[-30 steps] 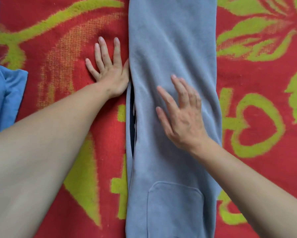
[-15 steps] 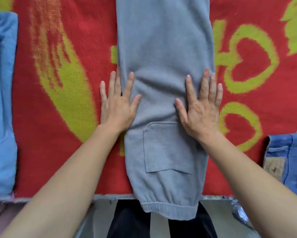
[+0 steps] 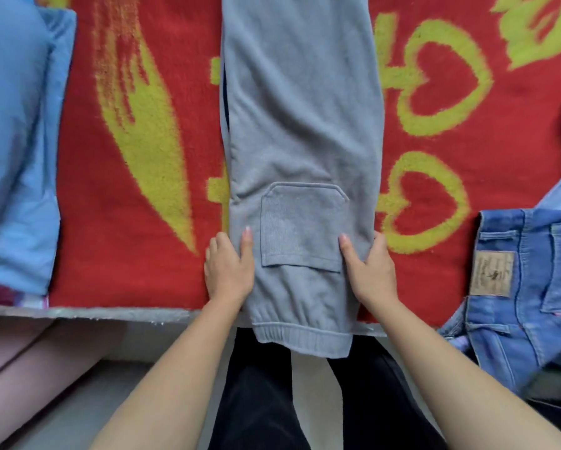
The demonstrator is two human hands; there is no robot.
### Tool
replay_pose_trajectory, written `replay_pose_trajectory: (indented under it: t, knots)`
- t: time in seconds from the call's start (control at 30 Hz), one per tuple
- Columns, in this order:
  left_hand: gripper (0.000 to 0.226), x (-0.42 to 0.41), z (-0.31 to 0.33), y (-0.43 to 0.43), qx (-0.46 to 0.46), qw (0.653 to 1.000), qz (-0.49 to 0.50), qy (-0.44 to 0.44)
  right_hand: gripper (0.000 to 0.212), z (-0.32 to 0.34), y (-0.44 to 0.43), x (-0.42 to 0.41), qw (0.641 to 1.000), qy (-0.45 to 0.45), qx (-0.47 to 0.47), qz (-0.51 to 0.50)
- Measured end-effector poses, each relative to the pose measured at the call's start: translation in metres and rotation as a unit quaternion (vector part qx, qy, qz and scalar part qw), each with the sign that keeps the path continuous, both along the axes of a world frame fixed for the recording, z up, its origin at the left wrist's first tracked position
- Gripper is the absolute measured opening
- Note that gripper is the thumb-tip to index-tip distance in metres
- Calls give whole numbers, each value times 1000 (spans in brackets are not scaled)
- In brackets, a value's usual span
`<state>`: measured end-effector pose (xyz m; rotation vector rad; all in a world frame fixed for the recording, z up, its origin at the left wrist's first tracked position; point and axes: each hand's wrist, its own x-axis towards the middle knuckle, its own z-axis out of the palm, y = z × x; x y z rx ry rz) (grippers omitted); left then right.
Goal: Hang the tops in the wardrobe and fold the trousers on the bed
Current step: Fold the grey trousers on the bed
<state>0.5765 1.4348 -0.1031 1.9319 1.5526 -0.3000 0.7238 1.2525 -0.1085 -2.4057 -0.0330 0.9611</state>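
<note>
Grey trousers (image 3: 301,125) lie lengthwise down centre of frame on red blanket (image 3: 110,222), legs stacked, waistband (image 3: 301,336) hanging off the bed edge at lower centre. L hand (image 3: 228,271) and R hand (image 3: 370,271) are set apart, each pinching one side edge beside the pocket (image 3: 301,228): thumb on top, fingers tucked under. Fabric judged soft, thick, light, limp; will sag w/o support. Best hold: both side edges near waistband, as now. Jeans (image 3: 525,287) at right, blue garment (image 3: 12,125) upper left, neither touched.
</note>
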Motion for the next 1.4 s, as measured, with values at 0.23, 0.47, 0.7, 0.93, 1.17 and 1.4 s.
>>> replay_pose_trajectory:
  t: [0.23,0.47,0.7,0.93,1.17,1.4]
  knots:
    - [35,-45,22,-69,-268,933,219,-97,39,16,-40,-45,986,146,45,-72]
    - [37,-70,25,-75,-295,937,140,-124,39,27,-73,-69,982,167,84,-28]
    - [46,-119,78,-88,-365,868,218,-256,61,65,-80,-116,949,216,162,-162]
    - [42,-164,97,-120,-354,878,245,-208,66,94,-110,-171,929,281,127,-204]
    - [18,-164,97,-123,-411,826,319,-218,31,107,-108,-154,926,298,120,-197]
    - [39,-72,125,-50,-328,828,343,-298,21,144,-27,-69,917,287,210,-180]
